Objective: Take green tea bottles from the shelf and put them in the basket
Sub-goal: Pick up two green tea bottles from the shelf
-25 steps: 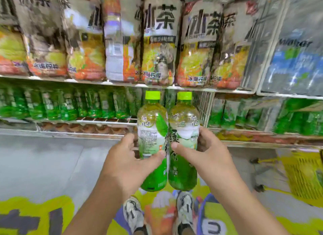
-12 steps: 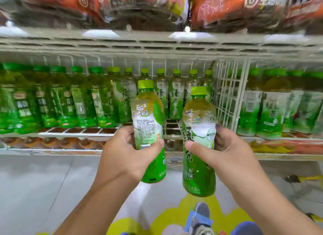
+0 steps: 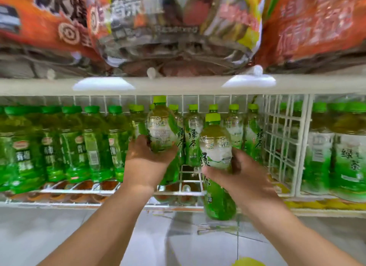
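Observation:
My left hand (image 3: 146,162) grips a green tea bottle (image 3: 161,131) with a lime cap, held upright close to the wire shelf (image 3: 79,191). My right hand (image 3: 237,172) grips a second green tea bottle (image 3: 214,147), lower and slightly nearer to me, its base below the shelf's front edge. Behind them a row of more green tea bottles (image 3: 193,135) stands on the shelf. The basket is out of view.
Darker green bottles (image 3: 73,145) fill the shelf to the left. A white wire divider (image 3: 285,139) separates more bottles (image 3: 346,152) on the right. Large orange drink packs (image 3: 309,28) sit on the upper shelf (image 3: 178,84). Grey floor lies below.
The view has tilted up and closed in on the shelf. Both hands have carried their bottles forward toward the shelf, the left one higher, and the basket has left the view.

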{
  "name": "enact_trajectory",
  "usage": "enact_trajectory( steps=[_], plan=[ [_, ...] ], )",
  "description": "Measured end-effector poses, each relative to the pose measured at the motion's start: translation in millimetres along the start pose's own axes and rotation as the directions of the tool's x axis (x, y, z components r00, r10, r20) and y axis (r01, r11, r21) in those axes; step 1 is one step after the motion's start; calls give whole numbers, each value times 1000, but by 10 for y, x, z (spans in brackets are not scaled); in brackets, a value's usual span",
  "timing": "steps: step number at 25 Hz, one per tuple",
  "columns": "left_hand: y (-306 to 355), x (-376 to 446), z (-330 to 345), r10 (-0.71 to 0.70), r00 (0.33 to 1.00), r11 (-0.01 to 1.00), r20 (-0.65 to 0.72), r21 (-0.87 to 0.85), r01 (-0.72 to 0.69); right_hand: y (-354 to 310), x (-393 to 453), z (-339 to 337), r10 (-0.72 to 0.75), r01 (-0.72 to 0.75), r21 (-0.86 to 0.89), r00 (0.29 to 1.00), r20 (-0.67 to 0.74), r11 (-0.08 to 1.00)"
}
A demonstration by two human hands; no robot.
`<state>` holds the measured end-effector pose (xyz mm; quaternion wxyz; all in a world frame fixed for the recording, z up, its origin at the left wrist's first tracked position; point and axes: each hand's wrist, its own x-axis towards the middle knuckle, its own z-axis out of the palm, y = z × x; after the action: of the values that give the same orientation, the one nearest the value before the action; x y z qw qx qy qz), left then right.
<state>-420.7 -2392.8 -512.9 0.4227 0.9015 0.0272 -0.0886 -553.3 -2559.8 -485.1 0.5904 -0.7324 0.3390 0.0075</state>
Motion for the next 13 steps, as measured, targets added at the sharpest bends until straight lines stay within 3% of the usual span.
enact_trajectory(
  steps=[6, 13],
  plan=[
    [-87, 226, 174, -35, 998, 950, -61, 307, 52, -96, 532, 332, -40, 41, 69, 999, -15, 997],
    [-128, 329, 323, -74, 997, 916, -7, 394, 71, -56, 918, 664, -106, 107, 13, 993, -52, 994]
  ],
)
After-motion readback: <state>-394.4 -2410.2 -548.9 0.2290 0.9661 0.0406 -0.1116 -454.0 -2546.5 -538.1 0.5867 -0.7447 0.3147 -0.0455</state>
